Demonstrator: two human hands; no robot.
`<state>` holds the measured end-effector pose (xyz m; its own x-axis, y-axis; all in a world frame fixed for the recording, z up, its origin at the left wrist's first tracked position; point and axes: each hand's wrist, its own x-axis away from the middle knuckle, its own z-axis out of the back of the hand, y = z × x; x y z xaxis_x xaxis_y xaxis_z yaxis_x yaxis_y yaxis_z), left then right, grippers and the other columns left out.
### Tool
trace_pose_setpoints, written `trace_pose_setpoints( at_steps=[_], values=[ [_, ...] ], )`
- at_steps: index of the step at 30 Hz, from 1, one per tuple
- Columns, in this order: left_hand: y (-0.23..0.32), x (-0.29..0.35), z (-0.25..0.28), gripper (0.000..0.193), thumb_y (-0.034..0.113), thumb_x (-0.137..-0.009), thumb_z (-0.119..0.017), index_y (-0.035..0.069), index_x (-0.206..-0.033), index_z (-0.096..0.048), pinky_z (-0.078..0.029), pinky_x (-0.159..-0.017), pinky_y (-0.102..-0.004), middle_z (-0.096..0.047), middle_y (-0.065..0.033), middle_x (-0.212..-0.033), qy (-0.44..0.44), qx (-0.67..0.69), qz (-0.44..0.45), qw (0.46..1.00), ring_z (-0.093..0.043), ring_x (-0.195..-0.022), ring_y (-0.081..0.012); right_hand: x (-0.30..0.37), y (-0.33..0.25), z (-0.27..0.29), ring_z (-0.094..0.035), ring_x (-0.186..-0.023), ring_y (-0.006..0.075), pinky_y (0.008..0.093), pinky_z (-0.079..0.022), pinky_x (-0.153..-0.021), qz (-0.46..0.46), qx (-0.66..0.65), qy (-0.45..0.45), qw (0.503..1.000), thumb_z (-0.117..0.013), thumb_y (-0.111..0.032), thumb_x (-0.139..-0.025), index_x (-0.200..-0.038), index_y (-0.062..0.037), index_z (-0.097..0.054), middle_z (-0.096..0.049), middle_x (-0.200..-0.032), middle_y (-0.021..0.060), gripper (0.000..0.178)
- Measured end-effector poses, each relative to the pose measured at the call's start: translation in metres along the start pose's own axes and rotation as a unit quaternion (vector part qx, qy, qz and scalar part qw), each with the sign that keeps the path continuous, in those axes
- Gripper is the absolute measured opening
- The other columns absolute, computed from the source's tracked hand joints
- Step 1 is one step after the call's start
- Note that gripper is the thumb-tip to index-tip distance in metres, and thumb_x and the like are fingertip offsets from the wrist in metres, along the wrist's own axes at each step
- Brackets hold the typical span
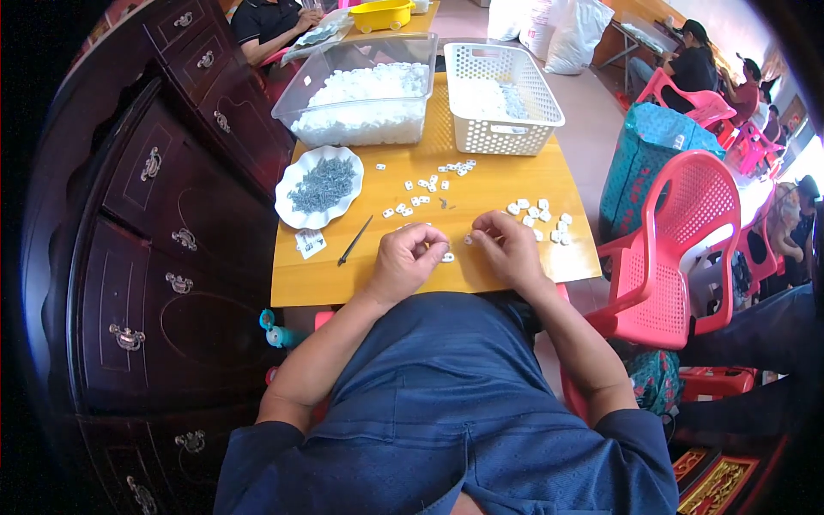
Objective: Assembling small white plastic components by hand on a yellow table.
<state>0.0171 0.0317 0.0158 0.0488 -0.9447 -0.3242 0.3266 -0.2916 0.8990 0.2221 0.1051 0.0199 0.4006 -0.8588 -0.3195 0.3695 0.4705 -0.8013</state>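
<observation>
At the near side of the yellow table, my left hand (410,259) is closed in a pinch. What its fingertips hold, if anything, is too small to name. A small white plastic piece with dark holes (448,257) lies right beside them. My right hand (513,251) is closed too, its thumb and forefinger at another small white piece (468,240). Beyond my hands several white pieces (415,201) are scattered, and a cluster of rounded white pieces (532,212) lies to the right. Left of my left hand is a thin dark pointed tool (355,240).
A scalloped white plate (284,202) holds many small grey screw-like parts. Behind stand a clear plastic bin (360,122) and a white perforated basket (502,137), both with white pieces. A dark wooden cabinet (154,223) borders the left, a pink chair (661,266) the right. Other people sit farther off.
</observation>
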Motion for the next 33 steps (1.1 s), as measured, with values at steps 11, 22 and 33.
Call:
trace_pose_setpoints(
  at_steps=[11, 22, 33],
  values=[
    [-0.008, 0.002, 0.004, 0.006, 0.005, -0.094, -0.068, -0.001, -0.096, -0.068, -0.044, -0.059, -0.0176, -0.064, 0.0046, -0.080, 0.000, 0.022, 0.024, 0.999, -0.053, -0.067, 0.0005, -0.003, 0.000, -0.010, -0.068, -0.084, 0.0290, 0.0397, -0.055, -0.072, 0.133, 0.229, 0.025, 0.964, -0.073, -0.019, -0.084, -0.093, -0.0094, -0.072, -0.067, -0.090, 0.0096, 0.014],
    [-0.012, 0.003, 0.005, 0.005, 0.004, -0.092, -0.069, 0.000, -0.094, -0.068, -0.042, -0.059, -0.0173, -0.063, 0.0054, -0.079, -0.009, 0.011, 0.023, 1.000, -0.050, -0.065, 0.0008, -0.004, 0.004, -0.014, -0.065, -0.083, 0.0296, 0.0397, -0.053, -0.072, 0.120, 0.284, 0.045, 0.950, -0.075, -0.021, -0.081, -0.084, -0.0076, -0.067, -0.064, -0.084, 0.0106, 0.016],
    [-0.011, 0.003, 0.004, 0.005, 0.004, -0.092, -0.069, 0.000, -0.093, -0.068, -0.044, -0.060, -0.0189, -0.065, 0.0037, -0.079, -0.010, -0.002, 0.014, 1.000, -0.053, -0.066, -0.0004, -0.004, 0.005, -0.014, -0.065, -0.083, 0.0309, 0.0410, -0.052, -0.072, 0.104, 0.307, 0.032, 0.945, -0.074, -0.024, -0.083, -0.085, -0.0068, -0.064, -0.064, -0.085, 0.0115, 0.021]
  ],
)
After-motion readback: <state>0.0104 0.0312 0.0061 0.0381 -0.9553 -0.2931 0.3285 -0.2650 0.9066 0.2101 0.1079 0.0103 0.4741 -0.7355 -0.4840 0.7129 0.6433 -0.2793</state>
